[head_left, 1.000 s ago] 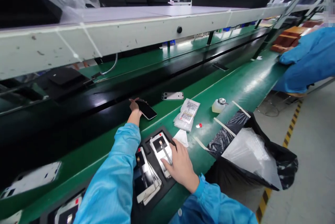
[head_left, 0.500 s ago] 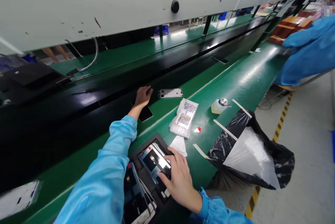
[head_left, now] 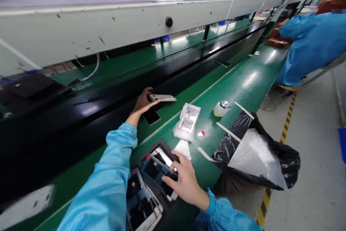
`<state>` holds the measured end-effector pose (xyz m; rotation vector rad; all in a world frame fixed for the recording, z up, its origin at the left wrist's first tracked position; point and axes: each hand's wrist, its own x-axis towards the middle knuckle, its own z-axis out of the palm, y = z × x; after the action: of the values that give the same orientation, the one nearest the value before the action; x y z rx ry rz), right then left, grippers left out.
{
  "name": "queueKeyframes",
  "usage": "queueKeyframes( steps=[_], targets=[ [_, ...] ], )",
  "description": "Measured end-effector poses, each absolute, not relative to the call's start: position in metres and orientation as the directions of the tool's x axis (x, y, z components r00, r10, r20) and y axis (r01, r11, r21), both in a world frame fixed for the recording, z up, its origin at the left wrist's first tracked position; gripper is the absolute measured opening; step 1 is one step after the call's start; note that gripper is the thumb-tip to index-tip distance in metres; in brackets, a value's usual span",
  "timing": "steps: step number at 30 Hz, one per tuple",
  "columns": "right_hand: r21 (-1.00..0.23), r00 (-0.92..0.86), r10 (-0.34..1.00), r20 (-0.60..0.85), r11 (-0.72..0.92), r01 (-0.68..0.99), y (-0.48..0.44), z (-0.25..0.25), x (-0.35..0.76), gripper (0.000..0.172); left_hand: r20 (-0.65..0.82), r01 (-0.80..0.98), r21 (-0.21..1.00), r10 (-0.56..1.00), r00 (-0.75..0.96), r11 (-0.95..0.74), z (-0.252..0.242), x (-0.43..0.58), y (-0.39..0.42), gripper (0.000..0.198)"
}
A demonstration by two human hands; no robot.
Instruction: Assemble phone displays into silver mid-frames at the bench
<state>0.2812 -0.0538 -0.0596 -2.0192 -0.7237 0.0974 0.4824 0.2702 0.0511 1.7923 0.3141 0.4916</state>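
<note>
My left hand (head_left: pixel 142 102) reaches out over the black conveyor belt (head_left: pixel 81 115) and grips a white phone frame (head_left: pixel 162 98), lifted edge-on off the belt. Just below it a black phone (head_left: pixel 151 116) lies flat on the belt's near edge. My right hand (head_left: pixel 182 181) is closed on a dark phone screen panel (head_left: pixel 156 169), tilting it up out of a black tray (head_left: pixel 151 144) close to me. More panels (head_left: pixel 142 205) are stacked in the tray's left part.
A packet of small bagged parts (head_left: pixel 186 122), a white wipe (head_left: pixel 183 148), a red-capped bit (head_left: pixel 200 133) and a small dispenser bottle (head_left: pixel 220 108) lie on the green bench. A black rubbish bag (head_left: pixel 256 159) hangs at its edge. A person in blue (head_left: pixel 310 47) sits far right.
My left hand let go of the black phone on the belt, moved right and picked up the white frame. My right hand lifted a screen panel from the tray.
</note>
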Motion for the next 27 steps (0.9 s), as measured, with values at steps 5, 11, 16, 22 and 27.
queueKeyframes(
  steps=[5, 11, 16, 22, 27],
  targets=[
    [-0.88, 0.834, 0.504, 0.227, -0.26, 0.397, -0.055, -0.055, 0.285, 0.028, 0.171, -0.229, 0.973, 0.688, 0.705, -0.007, 0.095, 0.374, 0.287, 0.062],
    [-0.962, 0.896, 0.386, 0.218, -0.068, 0.264, -0.054, -0.04, 0.29, 0.058, 0.044, -0.391, 0.883, 0.786, 0.617, 0.258, 0.144, 0.214, 0.233, 0.074],
    [-0.973, 0.885, 0.411, 0.218, 0.022, 0.23, -0.043, -0.008, 0.271, 0.068, -0.105, -0.285, 0.821, 0.62, 0.777, 0.495, 0.145, 0.122, 0.149, 0.062],
    [-0.962, 0.89, 0.38, 0.254, 0.19, 0.194, -0.024, 0.029, 0.238, 0.07, -0.096, -0.188, 0.731, 0.372, 0.923, 0.656, 0.122, 0.088, 0.086, 0.086],
    [-0.945, 0.829, 0.471, 0.3, 0.266, 0.191, -0.027, 0.045, 0.237, 0.061, -0.019, -0.186, 0.717, 0.285, 0.958, 0.672, 0.109, 0.096, 0.079, 0.102]
  ],
)
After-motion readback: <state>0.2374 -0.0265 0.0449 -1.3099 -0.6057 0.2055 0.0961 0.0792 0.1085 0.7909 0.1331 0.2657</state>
